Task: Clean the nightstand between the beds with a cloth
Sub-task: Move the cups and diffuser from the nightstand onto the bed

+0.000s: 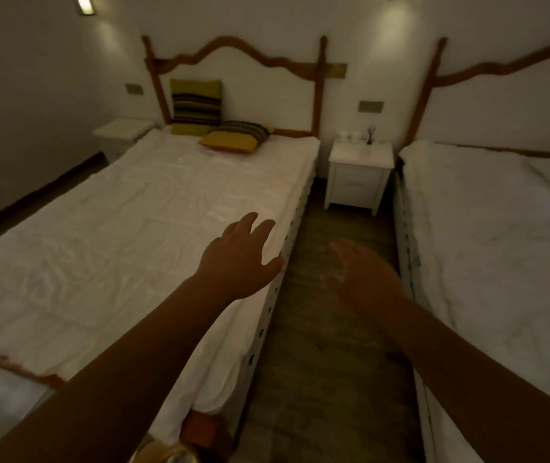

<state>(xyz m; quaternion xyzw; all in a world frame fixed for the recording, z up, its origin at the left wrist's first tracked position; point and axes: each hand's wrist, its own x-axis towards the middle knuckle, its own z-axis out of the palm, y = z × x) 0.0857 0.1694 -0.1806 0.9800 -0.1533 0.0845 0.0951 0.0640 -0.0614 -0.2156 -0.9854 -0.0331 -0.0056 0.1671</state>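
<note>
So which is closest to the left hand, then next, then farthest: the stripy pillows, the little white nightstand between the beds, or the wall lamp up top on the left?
From the left hand:
1. Nightstand, ahead to the right, between the beds.
2. Stripy pillows, at the left bed's head; nearly a tie with the nightstand.
3. Wall lamp, high on the left wall.

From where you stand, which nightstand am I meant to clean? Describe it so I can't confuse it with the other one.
Find the two white beds; the left bed carries striped cushions. In the floor gap between them, against the far wall, stands the white nightstand. Unlike the bare one by the left wall, its top holds small white cups and a reed diffuser.
</note>
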